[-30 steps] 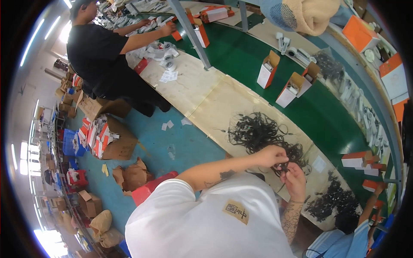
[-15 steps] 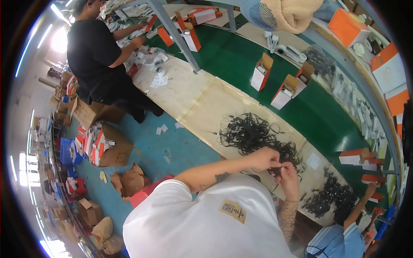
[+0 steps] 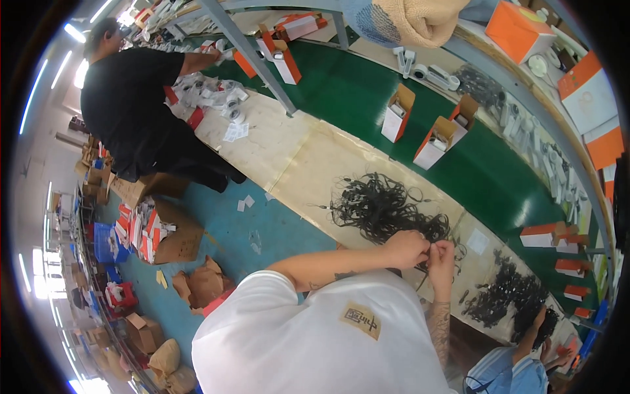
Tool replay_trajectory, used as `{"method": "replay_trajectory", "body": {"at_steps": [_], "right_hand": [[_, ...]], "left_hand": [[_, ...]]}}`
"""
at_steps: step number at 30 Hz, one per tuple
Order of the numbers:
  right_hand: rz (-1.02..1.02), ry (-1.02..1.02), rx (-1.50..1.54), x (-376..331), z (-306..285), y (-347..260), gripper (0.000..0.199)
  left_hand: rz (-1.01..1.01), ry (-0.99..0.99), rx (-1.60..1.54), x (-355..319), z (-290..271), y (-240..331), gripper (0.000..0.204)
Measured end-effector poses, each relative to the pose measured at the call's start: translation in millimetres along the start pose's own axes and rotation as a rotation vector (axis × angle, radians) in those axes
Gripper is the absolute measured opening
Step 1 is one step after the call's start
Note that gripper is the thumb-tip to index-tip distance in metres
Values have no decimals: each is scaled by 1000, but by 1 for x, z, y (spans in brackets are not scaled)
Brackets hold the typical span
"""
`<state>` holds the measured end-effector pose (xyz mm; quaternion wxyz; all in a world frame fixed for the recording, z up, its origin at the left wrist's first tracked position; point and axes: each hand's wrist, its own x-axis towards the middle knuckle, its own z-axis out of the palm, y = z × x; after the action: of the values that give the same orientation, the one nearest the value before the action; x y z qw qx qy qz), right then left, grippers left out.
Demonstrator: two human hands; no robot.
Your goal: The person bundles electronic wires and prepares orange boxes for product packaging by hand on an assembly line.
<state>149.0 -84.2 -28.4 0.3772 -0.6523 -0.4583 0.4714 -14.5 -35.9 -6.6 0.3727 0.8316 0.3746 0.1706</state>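
Just over the near edge of the table, my left hand [image 3: 407, 249] and my right hand [image 3: 441, 257] meet with their fingers pinched together. Between the fingertips is part of a thin black cable [image 3: 426, 262], mostly covered by the hands. A tangled heap of black cables [image 3: 374, 203] lies right behind my left hand on the cream-coloured tabletop [image 3: 315, 171]. Farther right on the same table is a second heap of small black cables [image 3: 505, 295].
A green conveyor belt [image 3: 348, 98] runs behind the table, carrying open orange-and-white boxes [image 3: 396, 118]. A co-worker in black [image 3: 138, 105] stands at the far left; another in light blue [image 3: 508, 371] reaches to the second heap. Grey metal posts [image 3: 252, 59] rise between table and belt.
My hands stay pinched together and have shifted slightly. The co-worker in light blue has moved an arm from the belt boxes to the second heap. Boxes on the right have moved along the belt.
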Motion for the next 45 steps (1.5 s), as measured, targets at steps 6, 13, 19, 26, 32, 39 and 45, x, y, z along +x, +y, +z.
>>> {"method": "replay_trajectory", "body": {"at_steps": [6,13,19,26,32,39,45], "right_hand": [[280,-81,339,0,0,1,15],[280,-232,737,-18,-28,-10,28],[178,-142,437,-17,-34,5,36],[30,318,408,-14,-15,1,21],[-13,503,308,-19,-42,2,21],[299,-16,876,-14,-85,2,33],[218,9,1030,9,-74,18,32]], "left_hand": [[43,162,-158,6,6,3,18],[153,-39,-321,14,15,-15,16],[200,132,-343,20,13,-8,18],[95,178,-346,37,23,16,13],[97,119,-329,58,42,26,12],[68,104,-250,83,32,39,14],[186,178,-72,97,43,42,19]]}}
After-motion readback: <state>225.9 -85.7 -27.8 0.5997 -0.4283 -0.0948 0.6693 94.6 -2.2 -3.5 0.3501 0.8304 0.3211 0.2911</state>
